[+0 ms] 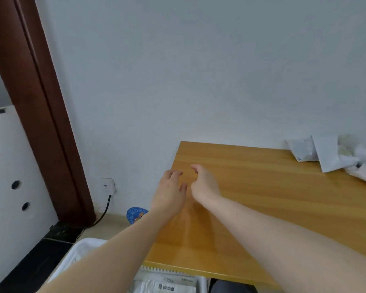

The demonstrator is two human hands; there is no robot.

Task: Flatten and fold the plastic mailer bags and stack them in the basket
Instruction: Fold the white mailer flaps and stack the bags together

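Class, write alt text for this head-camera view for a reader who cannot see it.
Two bare hands, left hand and right hand, hover empty over a wooden table. Crumpled mailer bags lie at its far right; a white basket of folded bags sits below its near edge.

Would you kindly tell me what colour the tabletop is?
Warm honey-orange wood grain on the tabletop, best seen in the head view.

wooden table [283, 197], white wall [199, 70], brown door frame [40, 102], wall socket [109, 185], black cable [103, 214]
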